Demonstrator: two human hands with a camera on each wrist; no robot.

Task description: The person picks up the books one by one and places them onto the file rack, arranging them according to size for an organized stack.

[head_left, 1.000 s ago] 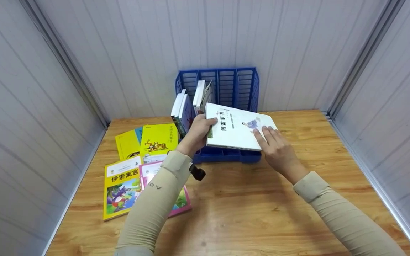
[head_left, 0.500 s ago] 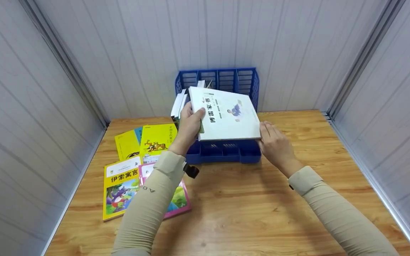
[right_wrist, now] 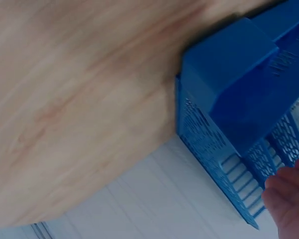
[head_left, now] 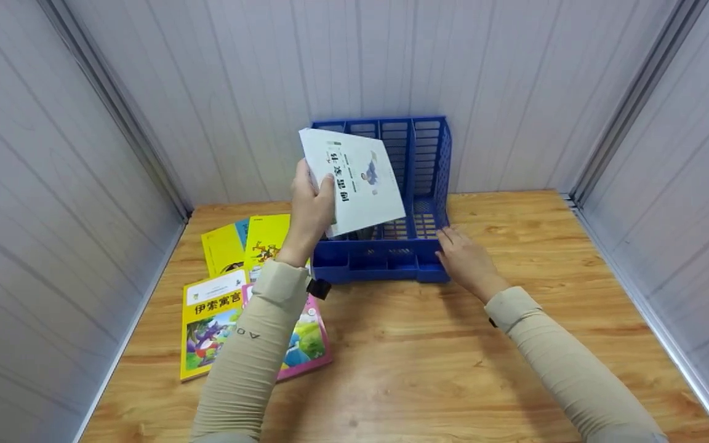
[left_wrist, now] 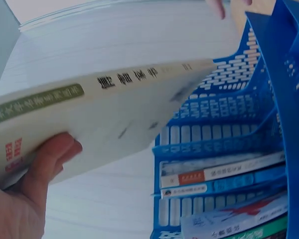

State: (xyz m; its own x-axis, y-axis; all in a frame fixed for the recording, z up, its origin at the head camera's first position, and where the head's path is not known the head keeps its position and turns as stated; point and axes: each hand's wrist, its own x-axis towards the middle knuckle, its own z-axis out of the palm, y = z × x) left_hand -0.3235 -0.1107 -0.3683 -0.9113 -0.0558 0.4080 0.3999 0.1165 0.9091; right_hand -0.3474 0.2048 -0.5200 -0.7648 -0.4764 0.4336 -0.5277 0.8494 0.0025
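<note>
My left hand (head_left: 311, 212) grips a white book (head_left: 364, 184) by its spine side, thumb on the front cover. The book is tilted above the left part of a blue divided rack (head_left: 382, 261). Its spine with dark characters faces the camera in the left wrist view, where the left thumb (left_wrist: 50, 157) presses the cover. Several books, among them a white one (left_wrist: 224, 169) and a blue one (left_wrist: 234, 185), stand in the rack's compartments. By the rack's front right corner is my right hand (head_left: 468, 261), fingers extended and holding nothing; whether they touch the rim I cannot tell.
Left of the rack, several books lie flat on the wooden table (head_left: 416, 363): a yellow one (head_left: 220, 246), a tiger-cover one (head_left: 268, 227), a yellow-edged one (head_left: 210, 335) and a pink-edged one (head_left: 312, 335). Panel walls (head_left: 502, 92) enclose the back and sides.
The white book has moved left and up over the rack, turning in my left hand. My right hand has come off the book and moved slightly left to the rack's front right corner.
</note>
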